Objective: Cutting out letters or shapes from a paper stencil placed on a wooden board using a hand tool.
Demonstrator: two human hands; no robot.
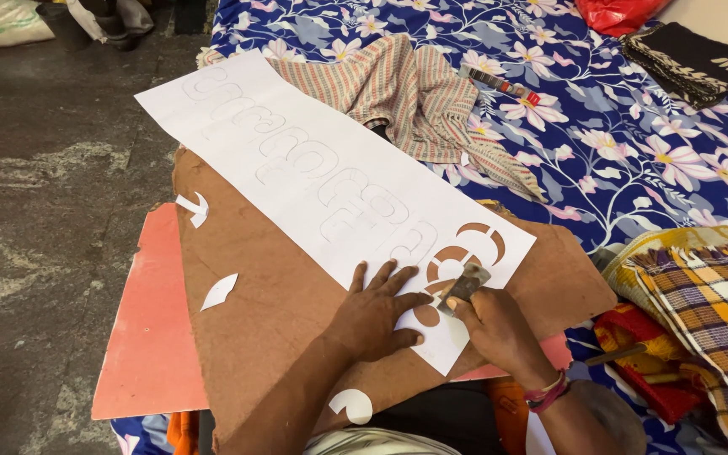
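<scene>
A long white paper sheet (322,168) with outlined curved shapes lies across a brown board (263,295). Near its close end, some shapes are cut out and the board shows through. My left hand (377,312) presses flat on the paper, fingers spread, beside the cut-outs. My right hand (495,324) grips a small grey cutting tool (463,285), whose tip rests on the paper at a cut-out shape. A pink band sits on that wrist.
A red board (145,337) lies under the brown one. White paper scraps (216,291) lie on the board. A striped cloth (406,93) and blue floral bedsheet (634,143) are behind; a checked blanket (709,303) at right. Dark floor (44,211) at left.
</scene>
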